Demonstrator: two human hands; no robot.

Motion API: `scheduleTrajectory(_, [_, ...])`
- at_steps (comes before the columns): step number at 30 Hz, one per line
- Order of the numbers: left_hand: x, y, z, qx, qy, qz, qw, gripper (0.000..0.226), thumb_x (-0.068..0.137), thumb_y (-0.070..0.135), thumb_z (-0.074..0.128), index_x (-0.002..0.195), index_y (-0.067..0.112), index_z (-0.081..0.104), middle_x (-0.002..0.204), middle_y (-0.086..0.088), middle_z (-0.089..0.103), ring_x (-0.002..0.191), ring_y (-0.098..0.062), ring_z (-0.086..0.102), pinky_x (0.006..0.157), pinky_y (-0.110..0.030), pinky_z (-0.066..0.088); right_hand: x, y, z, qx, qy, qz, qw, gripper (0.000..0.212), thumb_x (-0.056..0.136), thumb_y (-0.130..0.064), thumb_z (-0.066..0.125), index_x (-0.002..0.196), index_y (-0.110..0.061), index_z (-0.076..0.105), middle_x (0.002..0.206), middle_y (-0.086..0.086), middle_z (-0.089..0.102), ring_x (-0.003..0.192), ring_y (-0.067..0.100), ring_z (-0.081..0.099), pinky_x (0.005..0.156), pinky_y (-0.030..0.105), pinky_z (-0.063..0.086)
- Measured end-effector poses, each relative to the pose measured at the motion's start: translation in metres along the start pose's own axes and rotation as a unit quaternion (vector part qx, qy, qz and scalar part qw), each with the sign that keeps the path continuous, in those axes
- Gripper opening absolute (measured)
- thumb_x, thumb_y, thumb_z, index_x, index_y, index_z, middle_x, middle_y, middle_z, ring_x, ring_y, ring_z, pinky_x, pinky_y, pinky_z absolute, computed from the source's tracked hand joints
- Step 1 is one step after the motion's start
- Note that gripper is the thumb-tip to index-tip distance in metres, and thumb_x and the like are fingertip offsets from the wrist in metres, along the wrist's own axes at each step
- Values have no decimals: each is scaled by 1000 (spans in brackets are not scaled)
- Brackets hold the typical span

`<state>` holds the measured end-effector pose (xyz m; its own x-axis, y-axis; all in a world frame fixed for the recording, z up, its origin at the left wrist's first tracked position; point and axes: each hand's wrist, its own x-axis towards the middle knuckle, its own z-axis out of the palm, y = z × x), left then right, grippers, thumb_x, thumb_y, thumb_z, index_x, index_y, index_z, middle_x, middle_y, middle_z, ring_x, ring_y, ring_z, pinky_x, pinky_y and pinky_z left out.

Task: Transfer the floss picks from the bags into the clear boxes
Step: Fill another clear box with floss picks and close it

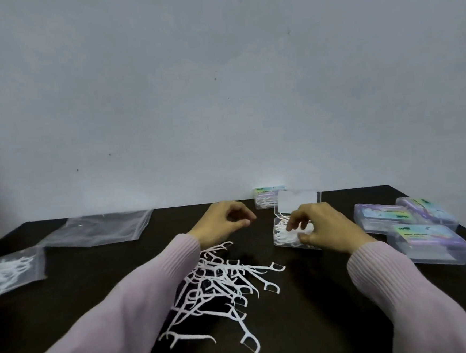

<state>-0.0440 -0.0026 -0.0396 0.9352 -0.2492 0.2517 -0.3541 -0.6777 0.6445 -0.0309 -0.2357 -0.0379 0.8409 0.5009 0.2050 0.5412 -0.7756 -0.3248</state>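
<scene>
A pile of loose white floss picks lies on the dark table between my two sleeves. An open clear box with its lid raised stands behind the pile, partly filled with picks. My right hand is over this box, its curled fingertips and thumb pinching floss picks inside it. My left hand hovers left of the box with fingers loosely curled and nothing visible in it. At the far left lies a plastic bag that holds more picks.
An empty flat clear bag lies at the back left. Three closed boxes with labels are grouped at the right, near the table's edge. Another box with picks stands against the wall behind the open one.
</scene>
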Motion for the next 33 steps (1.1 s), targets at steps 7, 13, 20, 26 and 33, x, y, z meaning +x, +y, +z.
scheduleTrajectory(7, [-28, -14, -36, 34, 24, -28, 999, 14, 89, 14, 62, 101, 18, 68, 97, 6, 68, 91, -3, 62, 82, -10, 46, -1, 3, 5, 33, 11, 17, 999, 18, 82, -20, 69, 80, -35, 58, 90, -10, 62, 83, 2, 59, 83, 25, 52])
scheduleTrajectory(13, [-43, -20, -50, 57, 24, -32, 998, 13, 87, 14, 65, 96, 23, 68, 96, 9, 68, 92, 0, 61, 89, -18, 46, -1, -5, 10, 5, 35, 21, 999, 10, 86, -21, 64, 95, -25, 68, 94, -9, 65, 88, 3, 59, 86, 20, 47])
scheduleTrajectory(20, [-62, -23, -67, 98, -99, -83, 987, 26, 82, 28, 70, 107, 23, 64, 108, 5, 66, 100, -6, 61, 94, -25, 47, 1, -41, 12, 60, 13, -61, 996, 6, 82, -23, 66, 84, -29, 66, 84, -12, 66, 81, 2, 60, 77, 21, 45])
scheduleTrajectory(26, [-83, -18, -69, 163, -210, -168, 949, 73, 73, 44, 75, 135, 25, 44, 130, 8, 45, 118, -9, 42, 103, -23, 35, 6, -84, 35, -57, -176, -51, 981, 74, 66, -64, 68, 124, -20, 56, 110, -4, 49, 107, 13, 49, 96, 29, 40])
scheduleTrajectory(33, [-91, -22, -59, 187, -197, -158, 949, 78, 67, 41, 81, 134, 24, 46, 119, 4, 43, 109, -12, 47, 97, -23, 41, 10, -98, 42, 6, -167, -51, 985, 49, 72, -38, 77, 110, -10, 64, 83, -6, 58, 77, 8, 55, 76, 22, 45])
